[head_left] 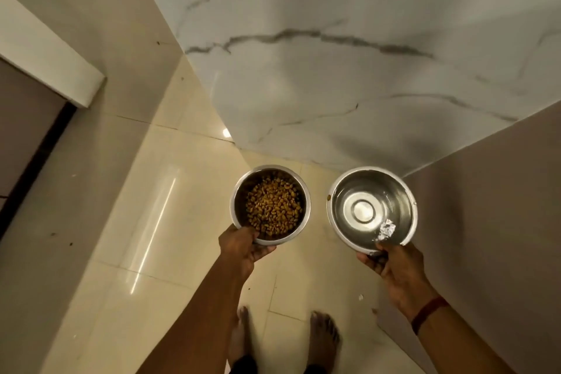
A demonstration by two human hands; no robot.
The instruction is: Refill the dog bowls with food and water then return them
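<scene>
My left hand (pixel 243 247) grips the near rim of a steel bowl (pixel 239 191) that holds brown kibble (pixel 274 208). To its right, my right hand (pixel 394 267) pinches the near rim of a second steel bowl (pixel 343 191) with clear water (pixel 364 211) in it. A small torn silver label sticks to the inside wall of the water bowl near my thumb. Both bowls are held level above the floor, side by side and apart.
A white marble-patterned wall (pixel 334 55) stands straight ahead, meeting a plain grey wall (pixel 501 206) on the right. Glossy cream floor tiles (pixel 158 206) lie below, with my bare feet (pixel 324 340) on them. A white door frame (pixel 45 48) is at the left.
</scene>
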